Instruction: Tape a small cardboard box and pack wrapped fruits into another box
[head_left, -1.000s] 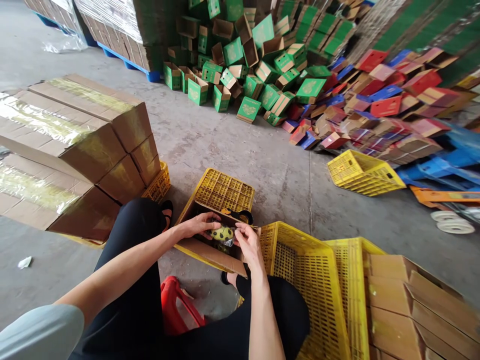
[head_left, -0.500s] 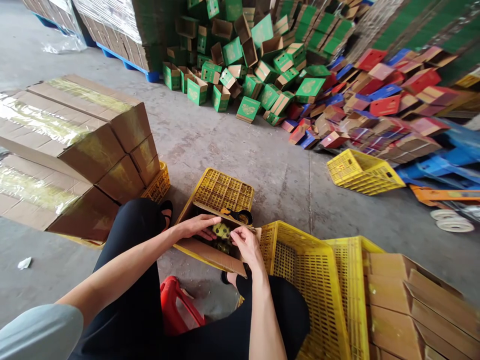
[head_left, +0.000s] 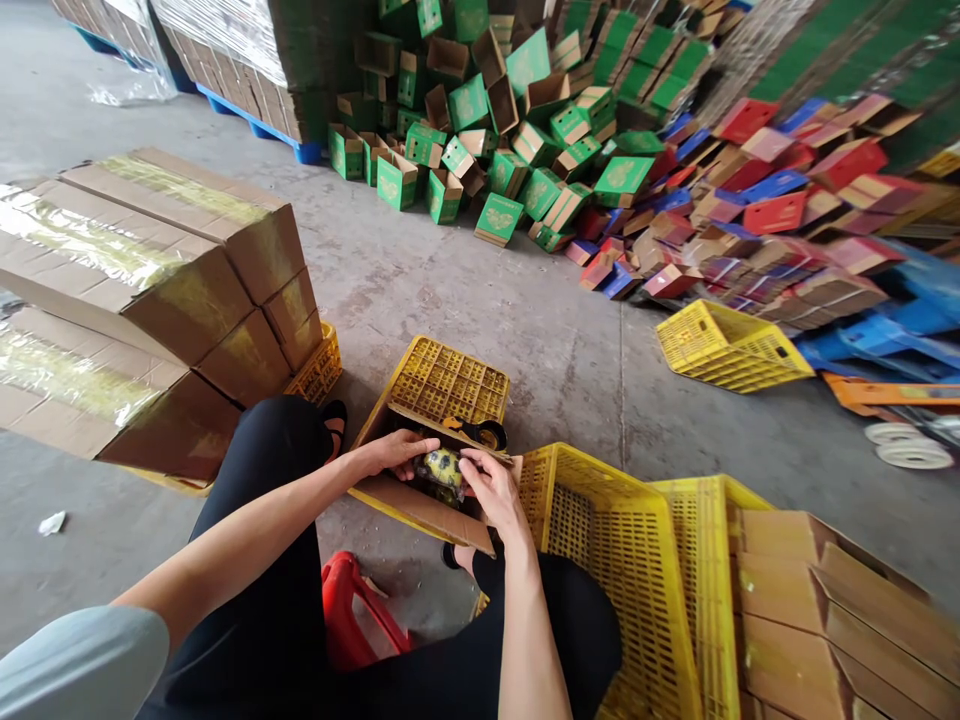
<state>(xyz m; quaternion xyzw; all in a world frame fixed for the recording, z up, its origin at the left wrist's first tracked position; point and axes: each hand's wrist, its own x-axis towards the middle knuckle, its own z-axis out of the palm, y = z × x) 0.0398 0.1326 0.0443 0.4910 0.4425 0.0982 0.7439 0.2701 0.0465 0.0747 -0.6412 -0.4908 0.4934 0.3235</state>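
My left hand [head_left: 394, 452] and my right hand [head_left: 491, 487] both reach into an open brown carton [head_left: 420, 505] on the floor between my knees. Between their fingers is a small yellow item with dark spots, wrapped in clear plastic [head_left: 442, 467]. Both hands curl round it from either side. A black and orange tape dispenser [head_left: 476, 431] lies at the carton's far edge. The carton rests against an upturned yellow crate [head_left: 448, 381].
Taped brown cartons [head_left: 142, 290] are stacked at my left. Yellow crates [head_left: 622, 560] and flat cardboard [head_left: 825, 610] stand at my right. A red stool [head_left: 356, 610] is under me. Green boxes [head_left: 487, 130] and red and blue boxes [head_left: 750, 210] are heaped beyond; another yellow crate [head_left: 727, 345] lies there.
The spotted yellow item dipped lower into the carton half a second ago and now sits slightly higher between my fingers. My hands have shifted only a little.
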